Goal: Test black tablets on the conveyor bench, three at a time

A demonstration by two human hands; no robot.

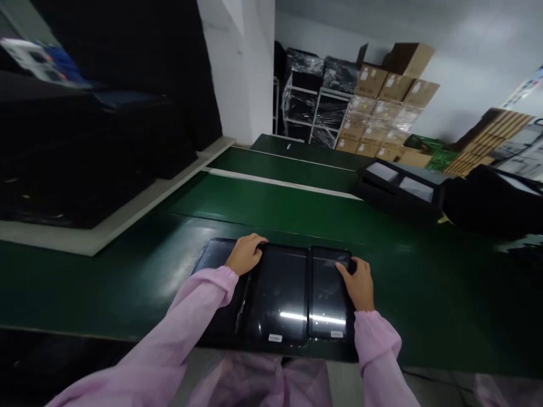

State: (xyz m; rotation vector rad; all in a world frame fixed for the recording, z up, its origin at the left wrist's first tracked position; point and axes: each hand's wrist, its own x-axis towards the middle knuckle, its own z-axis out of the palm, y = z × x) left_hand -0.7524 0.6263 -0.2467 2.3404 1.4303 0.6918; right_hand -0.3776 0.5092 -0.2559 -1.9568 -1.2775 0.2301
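Three flat, glossy black screen panels lie side by side at the table's front edge. My left hand (246, 254) is closed at the top left corner of the middle panel (282, 294), its fingertips over the rim. Partly under my left sleeve is the left panel (218, 249). At the upper right corner of the narrower right panel (326, 294), my right hand (360, 284) grips the edge, thumb on the face and fingers around the side. Small white labels show near the bottom of the middle and right panels.
The panels lie on a green tabletop (424, 299). Black cases with pale windows (399, 186) stand at the right. A white-edged ledge (127, 212) with dark covered items runs along the left. Cardboard boxes (377, 113) and wrapped racks (318, 107) are stacked behind.
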